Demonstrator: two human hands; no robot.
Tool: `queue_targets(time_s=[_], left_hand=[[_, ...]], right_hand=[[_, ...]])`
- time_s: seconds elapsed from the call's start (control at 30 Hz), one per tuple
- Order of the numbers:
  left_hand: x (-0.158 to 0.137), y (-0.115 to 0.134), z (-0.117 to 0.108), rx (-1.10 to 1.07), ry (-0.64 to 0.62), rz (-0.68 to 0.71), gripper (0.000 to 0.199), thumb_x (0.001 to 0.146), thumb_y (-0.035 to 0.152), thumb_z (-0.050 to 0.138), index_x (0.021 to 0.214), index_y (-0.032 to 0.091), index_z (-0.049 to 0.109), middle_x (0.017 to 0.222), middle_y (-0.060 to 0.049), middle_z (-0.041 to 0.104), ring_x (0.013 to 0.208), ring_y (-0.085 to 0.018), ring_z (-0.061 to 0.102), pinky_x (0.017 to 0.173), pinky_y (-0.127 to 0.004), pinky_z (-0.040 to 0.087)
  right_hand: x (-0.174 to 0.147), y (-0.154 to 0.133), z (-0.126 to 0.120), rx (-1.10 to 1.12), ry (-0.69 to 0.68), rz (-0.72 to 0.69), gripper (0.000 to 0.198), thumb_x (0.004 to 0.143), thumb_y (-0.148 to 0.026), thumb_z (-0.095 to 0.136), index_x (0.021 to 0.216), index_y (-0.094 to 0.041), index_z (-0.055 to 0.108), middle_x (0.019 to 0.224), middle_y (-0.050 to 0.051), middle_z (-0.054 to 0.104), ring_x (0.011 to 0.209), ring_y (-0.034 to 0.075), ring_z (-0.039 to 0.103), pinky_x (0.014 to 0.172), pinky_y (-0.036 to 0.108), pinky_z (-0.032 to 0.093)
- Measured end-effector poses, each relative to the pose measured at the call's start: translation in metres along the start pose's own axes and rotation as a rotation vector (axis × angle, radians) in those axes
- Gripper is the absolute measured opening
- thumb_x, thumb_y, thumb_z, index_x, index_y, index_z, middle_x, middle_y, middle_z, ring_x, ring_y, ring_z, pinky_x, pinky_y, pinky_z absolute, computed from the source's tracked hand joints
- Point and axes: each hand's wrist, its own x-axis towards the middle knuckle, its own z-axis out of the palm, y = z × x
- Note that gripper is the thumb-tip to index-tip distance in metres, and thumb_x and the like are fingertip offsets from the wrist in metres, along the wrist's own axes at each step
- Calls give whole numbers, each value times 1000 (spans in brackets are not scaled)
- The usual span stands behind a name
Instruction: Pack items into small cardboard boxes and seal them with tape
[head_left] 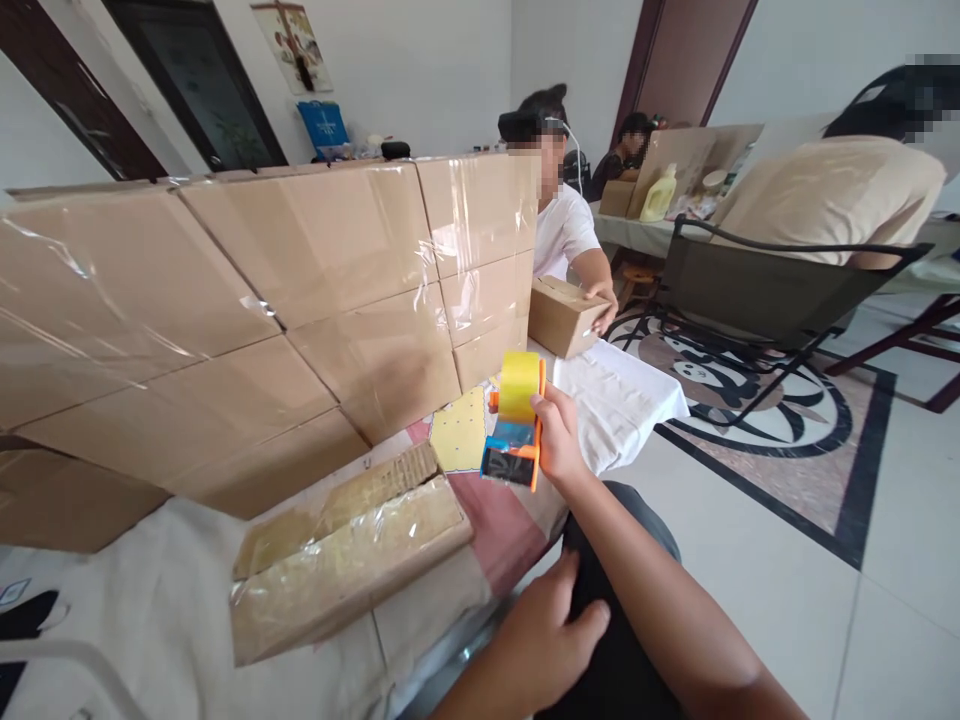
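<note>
My right hand (558,432) is closed around the orange side of a tape dispenser (536,455). The dispenser carries a yellow roll of tape (519,388) and a blue front part with a dark end. It is raised over the table, right of a cardboard box (349,575) and apart from it. That box lies flat, with a gap along its top flaps and shiny tape on its surface. Low in the view, my left hand (544,630) is above my leg, thumb and finger apart, holding nothing visible; its other fingers are hidden.
A wall of stacked cardboard boxes (315,230) stands behind the table. Across from me, a person in a white shirt (562,235) handles a smaller box (566,315). White cloth (615,395) hangs over the table's right edge. A folding chair (757,290) with a seated person is at right.
</note>
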Motion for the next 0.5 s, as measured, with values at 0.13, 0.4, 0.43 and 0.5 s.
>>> queue_targets(time_s=[0.13, 0.4, 0.43, 0.5], left_hand=[[-25, 48, -33, -63, 280, 248, 29, 97, 29, 47, 97, 23, 76, 83, -2, 77, 73, -15, 71, 67, -24, 55], [-21, 60, -83, 310, 1138, 264, 34, 89, 33, 66, 120, 20, 68, 49, 9, 46, 42, -9, 43, 48, -21, 39], [-18, 60, -85, 344, 1090, 243, 31, 89, 37, 66, 116, 21, 71, 51, 8, 49, 44, -9, 46, 49, -22, 39], [-10, 60, -84, 387, 1007, 267, 24, 88, 41, 67, 100, 22, 75, 64, 2, 58, 56, -13, 56, 55, -24, 44]], right_hand=[[9, 5, -4, 155, -23, 60, 29, 85, -43, 48, 86, -20, 65, 74, 6, 67, 78, 25, 66, 71, 36, 55], [-1, 2, -13, 55, -97, -205, 37, 83, -56, 52, 73, -21, 61, 63, 3, 61, 61, 21, 59, 60, 33, 50], [-4, 2, -12, 27, -103, -227, 43, 85, -61, 50, 71, -21, 59, 61, 2, 57, 58, 19, 55, 56, 32, 47], [-9, 2, -10, -22, -123, -222, 54, 89, -70, 41, 66, -22, 52, 55, 1, 48, 52, 16, 46, 50, 31, 42]])
